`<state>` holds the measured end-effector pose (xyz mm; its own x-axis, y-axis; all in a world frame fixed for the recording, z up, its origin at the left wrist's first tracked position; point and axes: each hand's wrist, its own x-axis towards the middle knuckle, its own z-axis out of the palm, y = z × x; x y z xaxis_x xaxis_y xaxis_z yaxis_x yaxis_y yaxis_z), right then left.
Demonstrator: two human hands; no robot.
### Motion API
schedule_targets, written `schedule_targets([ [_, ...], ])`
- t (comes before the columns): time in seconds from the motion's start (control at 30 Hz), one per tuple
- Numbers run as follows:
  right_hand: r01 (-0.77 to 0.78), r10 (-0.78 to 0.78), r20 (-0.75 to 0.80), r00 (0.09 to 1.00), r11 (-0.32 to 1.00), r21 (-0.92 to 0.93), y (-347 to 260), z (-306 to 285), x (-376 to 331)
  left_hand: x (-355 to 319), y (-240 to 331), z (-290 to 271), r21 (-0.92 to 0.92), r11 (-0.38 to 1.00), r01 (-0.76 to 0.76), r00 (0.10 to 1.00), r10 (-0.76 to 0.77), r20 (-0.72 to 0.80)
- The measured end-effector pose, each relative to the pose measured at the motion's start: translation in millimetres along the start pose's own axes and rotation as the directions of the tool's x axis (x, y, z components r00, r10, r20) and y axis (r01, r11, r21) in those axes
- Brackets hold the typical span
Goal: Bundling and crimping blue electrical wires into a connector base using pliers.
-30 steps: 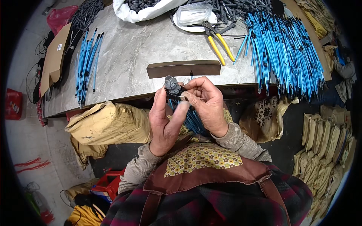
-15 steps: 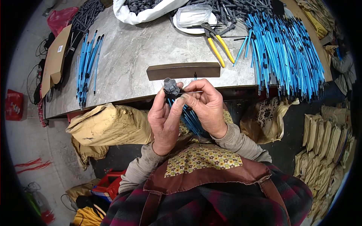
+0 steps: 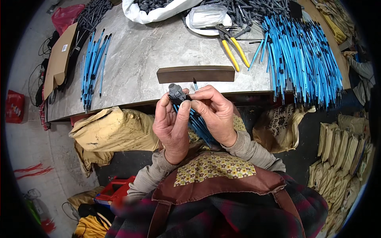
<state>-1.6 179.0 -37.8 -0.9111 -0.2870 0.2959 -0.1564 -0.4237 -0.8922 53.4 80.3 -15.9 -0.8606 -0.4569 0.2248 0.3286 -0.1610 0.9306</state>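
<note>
My left hand is closed on a grey threaded plastic fitting, its ribbed round end tilted up past my fingertips. Against the fitting's right side, my right hand pinches close, thumb and index finger together. Something thin and pale seems to run there, too fine to make out. A blue rod with a black pointed tip sticks up behind the right fingers; its lower part is hidden. Below and between my hands, a bundle of blue rods slants down toward my lap.
A dark wooden block lies along the table's near edge. Yellow-handled pliers rest by a white plate. Blue rods are heaped right and grouped left. Paper sacks stand below the edge.
The fitting has tipped slightly left and down. My right fingertips have drawn in against it, and the thin wire that stuck out across them no longer shows there. The blue rod's tip has shifted left.
</note>
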Motion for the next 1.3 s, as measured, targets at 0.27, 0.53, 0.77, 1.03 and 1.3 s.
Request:
schedule_targets([
  [0.27, -0.014, 0.016, 0.026, 1.000, 0.997, -0.077, -2.6, 11.4, 2.0, 5.4, 9.3, -10.2, 0.012, 1.000, -0.007, 1.000, 0.008, -0.010],
  [0.53, 0.029, -0.021, 0.054, 0.998, 0.988, -0.151, -3.2, 23.8, -1.5, 6.8, 18.6, -29.3, -0.020, 1.000, 0.020, 0.999, -0.020, 0.037],
  [0.77, -0.128, 0.130, 0.008, 0.991, 0.984, -0.125, -18.0, 31.1, -4.5, 9.0, 16.7, -48.1, -0.055, 0.998, 0.015, 0.994, -0.009, 0.111],
  [1.03, -0.231, 0.242, 0.057, 0.969, 0.962, -0.147, -34.5, 31.9, -6.5, 19.3, 18.3, -65.7, -0.133, 0.984, 0.122, 0.955, -0.080, 0.285],
  [1.3, -0.384, 0.393, 0.082, 0.916, 0.917, -0.110, -28.6, 16.8, -3.7, 23.3, 8.0, -68.2, -0.097, 0.975, 0.199, 0.907, -0.146, 0.395],
])
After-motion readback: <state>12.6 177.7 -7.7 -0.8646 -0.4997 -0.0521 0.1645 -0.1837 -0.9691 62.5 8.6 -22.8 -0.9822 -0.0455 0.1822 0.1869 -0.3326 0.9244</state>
